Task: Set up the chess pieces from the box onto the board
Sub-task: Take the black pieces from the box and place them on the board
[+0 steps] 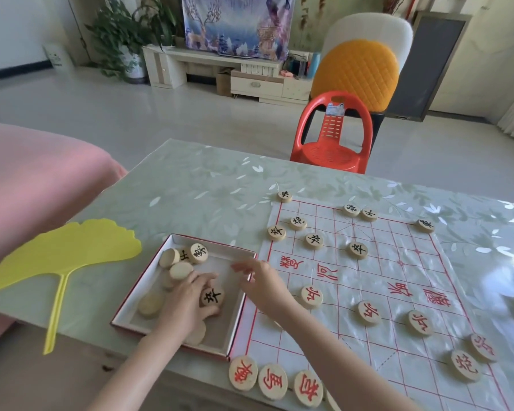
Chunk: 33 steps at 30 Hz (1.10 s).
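A: Left hand (187, 302) curls fingers round a pale round wooden disc (212, 296), black-marked, inside the shallow red-edged cardboard box (220, 247). Right hand (261, 284) loosely spread, empty.
B: Likely light, rigid, smooth. Pinch its rim.

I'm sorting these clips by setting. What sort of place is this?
Most likely a home living room: a low TV cabinet stands under a wall hanging, potted plants fill the corner, and a red plastic chair sits by the cloth-covered table holding the chess board.
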Motion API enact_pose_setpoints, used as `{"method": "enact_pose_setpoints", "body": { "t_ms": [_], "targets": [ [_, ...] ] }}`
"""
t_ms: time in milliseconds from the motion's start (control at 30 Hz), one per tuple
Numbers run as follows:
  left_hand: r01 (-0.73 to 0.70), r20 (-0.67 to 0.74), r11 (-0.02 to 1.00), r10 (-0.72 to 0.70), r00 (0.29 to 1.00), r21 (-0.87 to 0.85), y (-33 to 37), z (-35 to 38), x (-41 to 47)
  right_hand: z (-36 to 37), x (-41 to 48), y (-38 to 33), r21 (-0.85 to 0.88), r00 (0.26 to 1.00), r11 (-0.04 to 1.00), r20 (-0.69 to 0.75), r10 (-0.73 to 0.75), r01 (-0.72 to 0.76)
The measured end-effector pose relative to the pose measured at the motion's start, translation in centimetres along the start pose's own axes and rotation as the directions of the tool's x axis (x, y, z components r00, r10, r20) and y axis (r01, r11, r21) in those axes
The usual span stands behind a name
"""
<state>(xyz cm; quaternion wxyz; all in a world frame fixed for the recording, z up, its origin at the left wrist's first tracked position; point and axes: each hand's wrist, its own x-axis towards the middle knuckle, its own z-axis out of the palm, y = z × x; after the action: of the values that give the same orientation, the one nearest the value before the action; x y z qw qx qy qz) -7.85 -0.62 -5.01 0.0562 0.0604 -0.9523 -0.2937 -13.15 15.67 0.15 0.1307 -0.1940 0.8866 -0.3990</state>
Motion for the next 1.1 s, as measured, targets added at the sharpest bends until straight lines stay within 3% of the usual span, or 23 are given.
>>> {"method": "enact_pose_setpoints", "body": {
  "t_ms": [167,300,433,533,633,767,900,1000,1100],
  "targets": [
    [0.132,-0.017,0.984,-0.135,0.991,-0.119,-0.6,0.2,-1.0,1.3,4.0,-1.4,-0.056,0.996,0.998,0.083,-0.023,0.028],
    [0.164,-0.028,0.966,-0.173,0.985,-0.197,-0.9,0.3,-1.7,2.6,6.8,-2.1,-0.165,0.974,0.971,0.178,-0.140,0.170],
    [0.149,-0.070,0.974,-0.162,0.984,-0.172,-0.5,0.4,-1.9,4.9,8.4,-2.1,-0.316,0.929,0.895,0.296,-0.221,0.313],
    [0.124,-0.094,0.977,-0.142,0.985,-0.173,-0.4,0.3,-2.0,5.8,9.0,-1.5,-0.446,0.930,0.820,0.251,-0.269,0.358],
    [0.126,-0.095,0.982,-0.140,0.986,-0.140,-0.6,0.4,-1.9,5.6,8.3,-0.3,-0.458,0.938,0.824,0.243,-0.246,0.335],
    [0.122,-0.111,0.989,-0.130,0.985,-0.079,-0.5,0.5,-1.6,4.3,7.0,0.4,-0.313,0.964,0.924,0.220,-0.152,0.217],
    [0.133,-0.090,0.988,-0.140,0.986,-0.078,-0.5,0.5,-1.7,3.1,6.2,0.4,-0.222,0.954,0.961,0.285,-0.097,0.164],
    [0.134,-0.101,0.988,-0.142,0.985,-0.076,-0.4,0.4,-1.8,3.3,5.8,0.4,-0.154,0.975,0.980,0.200,-0.097,0.129],
    [0.131,-0.102,0.988,-0.139,0.985,-0.083,-0.3,0.4,-1.8,4.0,6.0,0.8,-0.198,0.992,0.976,0.111,-0.064,0.086]
  ]
}}
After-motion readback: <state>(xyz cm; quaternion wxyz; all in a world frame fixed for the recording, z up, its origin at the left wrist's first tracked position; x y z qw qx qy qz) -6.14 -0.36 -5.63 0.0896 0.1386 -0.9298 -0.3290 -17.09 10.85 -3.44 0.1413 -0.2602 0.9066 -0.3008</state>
